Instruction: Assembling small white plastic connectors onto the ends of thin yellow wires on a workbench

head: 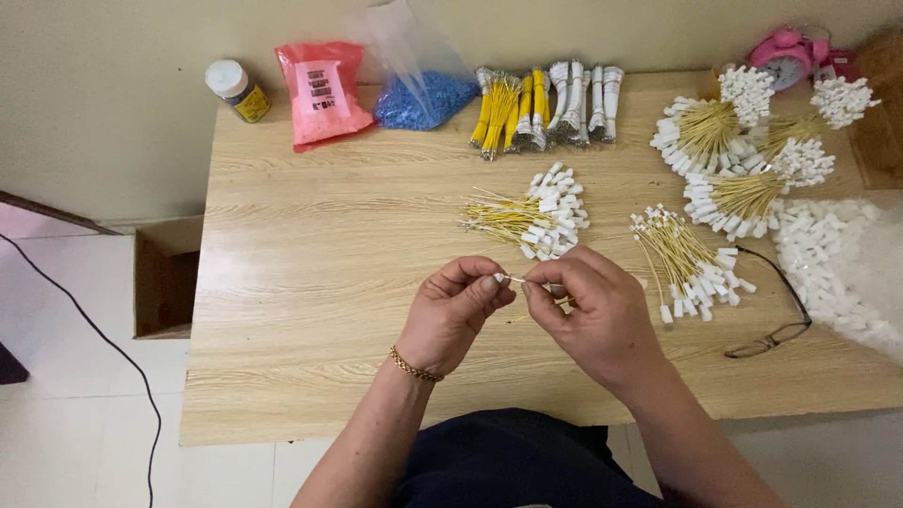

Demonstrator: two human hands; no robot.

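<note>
My left hand [454, 309] and my right hand [593, 310] meet over the wooden table [310, 282], pinching a thin yellow wire [515, 279] between thumbs and forefingers. A small white connector seems to sit at the left fingertips. Just beyond the hands lies a loose pile of yellow wires with white connectors [536, 216]. A second such pile [689, 263] lies to the right of my right hand. A gold bracelet circles my left wrist.
Along the back edge stand a white-capped bottle [235, 90], a red bag [323, 91], a bag of blue pieces [423, 94] and bundled yellow and white wires [546, 108]. More bunches [752, 150] and loose white connectors [828, 263] fill the right. Eyeglasses [776, 329] lie near.
</note>
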